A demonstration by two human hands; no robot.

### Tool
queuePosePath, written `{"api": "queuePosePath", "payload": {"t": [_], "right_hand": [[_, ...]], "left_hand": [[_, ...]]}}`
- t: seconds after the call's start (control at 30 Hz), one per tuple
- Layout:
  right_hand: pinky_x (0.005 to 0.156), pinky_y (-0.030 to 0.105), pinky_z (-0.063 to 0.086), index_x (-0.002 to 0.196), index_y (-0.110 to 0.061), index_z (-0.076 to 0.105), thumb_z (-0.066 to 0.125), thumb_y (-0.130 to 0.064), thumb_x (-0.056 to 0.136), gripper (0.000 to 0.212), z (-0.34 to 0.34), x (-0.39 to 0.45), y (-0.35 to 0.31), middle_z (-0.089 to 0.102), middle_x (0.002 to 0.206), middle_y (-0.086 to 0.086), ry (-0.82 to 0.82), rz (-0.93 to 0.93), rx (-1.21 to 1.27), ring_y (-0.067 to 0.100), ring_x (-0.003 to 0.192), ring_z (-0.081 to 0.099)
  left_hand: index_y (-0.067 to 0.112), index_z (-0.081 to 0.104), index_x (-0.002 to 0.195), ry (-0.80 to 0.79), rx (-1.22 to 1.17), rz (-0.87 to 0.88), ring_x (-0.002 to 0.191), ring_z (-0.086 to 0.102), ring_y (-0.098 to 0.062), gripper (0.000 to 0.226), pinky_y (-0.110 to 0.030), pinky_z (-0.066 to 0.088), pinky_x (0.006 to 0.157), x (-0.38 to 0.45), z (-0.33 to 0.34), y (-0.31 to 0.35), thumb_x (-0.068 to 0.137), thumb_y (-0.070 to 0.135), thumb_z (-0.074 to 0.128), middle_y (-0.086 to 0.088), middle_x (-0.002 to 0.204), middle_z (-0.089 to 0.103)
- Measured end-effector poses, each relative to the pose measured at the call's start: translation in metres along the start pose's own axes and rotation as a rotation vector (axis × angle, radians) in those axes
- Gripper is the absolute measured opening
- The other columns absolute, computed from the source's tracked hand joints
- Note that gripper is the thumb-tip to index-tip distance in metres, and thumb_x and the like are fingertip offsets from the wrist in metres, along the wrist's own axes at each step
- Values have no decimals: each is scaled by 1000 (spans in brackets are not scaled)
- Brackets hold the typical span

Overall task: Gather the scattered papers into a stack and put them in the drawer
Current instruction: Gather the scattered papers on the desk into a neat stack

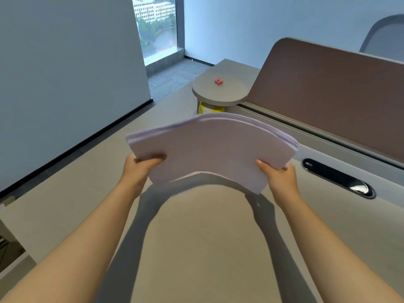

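Note:
A stack of white papers (209, 147) is lifted above the beige desk (196, 237), bowed upward in the middle. My left hand (140, 167) grips its near left corner, thumb on top. My right hand (279, 176) grips its near right edge. The sheets are roughly squared, with their far edges slightly fanned. Part of an open compartment (11, 243) shows past the desk's left edge; I cannot tell whether it is the drawer.
A brown partition screen (328, 88) runs along the desk's right side. A black cable port (338, 178) sits in the desk near it. A raised round shelf (220, 90) with small pink items (218, 80) stands behind the papers, a yellow object (209, 109) beneath it.

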State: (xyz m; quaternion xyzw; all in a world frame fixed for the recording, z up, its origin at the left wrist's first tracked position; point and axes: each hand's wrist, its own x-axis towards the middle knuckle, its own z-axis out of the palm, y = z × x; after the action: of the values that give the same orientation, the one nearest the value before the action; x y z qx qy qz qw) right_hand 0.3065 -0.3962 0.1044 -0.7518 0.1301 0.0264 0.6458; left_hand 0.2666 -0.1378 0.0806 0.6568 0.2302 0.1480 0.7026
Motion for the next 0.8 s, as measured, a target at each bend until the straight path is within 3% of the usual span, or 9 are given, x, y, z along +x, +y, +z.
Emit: {"api": "queuePosePath", "payload": {"t": [0.13, 0.2, 0.3, 0.37, 0.47, 0.53, 0.7, 0.8], "right_hand": [[79, 32, 42, 123, -3, 49, 60, 5, 79, 46, -9, 6, 3, 56, 101, 5, -28, -100, -113, 24, 97, 53], [81, 30, 43, 127, -9, 41, 59, 4, 80, 52, -9, 6, 0, 52, 101, -3, 48, -211, -155, 19, 98, 49], [87, 21, 40, 141, -22, 24, 59, -1, 83, 72, -8, 4, -4, 39, 122, -6, 110, -465, -274, 8, 107, 40], [86, 24, 40, 140, -33, 16, 59, -3, 84, 76, -11, 3, -5, 41, 132, 4, 85, -608, -440, 9, 108, 40], [91, 34, 45, 136, -21, 42, 58, -4, 85, 56, -17, 8, -2, 42, 138, 19, 55, -721, -643, 29, 120, 48], [89, 31, 42, 132, -11, 50, 60, -4, 84, 49, -20, 10, -1, 45, 135, 23, 65, -756, -682, 37, 120, 50], [80, 30, 41, 119, -5, 61, 60, -5, 79, 40, -22, 13, -6, 55, 122, 29, 49, -832, -709, 42, 107, 58], [82, 22, 41, 122, -5, 59, 61, -3, 79, 43, -23, 15, -6, 58, 118, 22, 59, -848, -670, 35, 106, 58]], "left_hand": [[-2, 57, 114, -72, 85, 12, 72, 61, -5, 44, -15, 51, 67, 5, -10, -7, 74, -18, 59, 7, 73, 67], [2, 58, 111, -87, 101, 33, 67, 65, 2, 44, -12, 53, 66, 8, -11, -10, 72, -19, 60, 14, 64, 71], [6, 58, 103, -96, 116, 64, 57, 65, 11, 41, -9, 52, 61, 11, -10, -14, 71, -19, 61, 24, 54, 70], [6, 57, 104, -88, 118, 81, 58, 65, 12, 43, -6, 52, 59, 13, -10, -16, 70, -20, 62, 25, 56, 70], [7, 59, 100, -93, 126, 89, 60, 65, 11, 40, -4, 52, 59, 15, -11, -14, 70, -20, 61, 26, 58, 70], [13, 62, 89, -90, 116, 85, 60, 66, 11, 37, -5, 52, 60, 17, -11, -12, 71, -20, 60, 25, 57, 70], [15, 61, 86, -62, 76, 78, 59, 65, 9, 32, -10, 51, 61, 16, -6, -4, 75, -14, 60, 23, 58, 71], [25, 56, 81, -30, -45, 50, 71, 61, 0, 20, -13, 47, 64, 9, 1, 7, 85, 5, 56, 14, 73, 68]]}}
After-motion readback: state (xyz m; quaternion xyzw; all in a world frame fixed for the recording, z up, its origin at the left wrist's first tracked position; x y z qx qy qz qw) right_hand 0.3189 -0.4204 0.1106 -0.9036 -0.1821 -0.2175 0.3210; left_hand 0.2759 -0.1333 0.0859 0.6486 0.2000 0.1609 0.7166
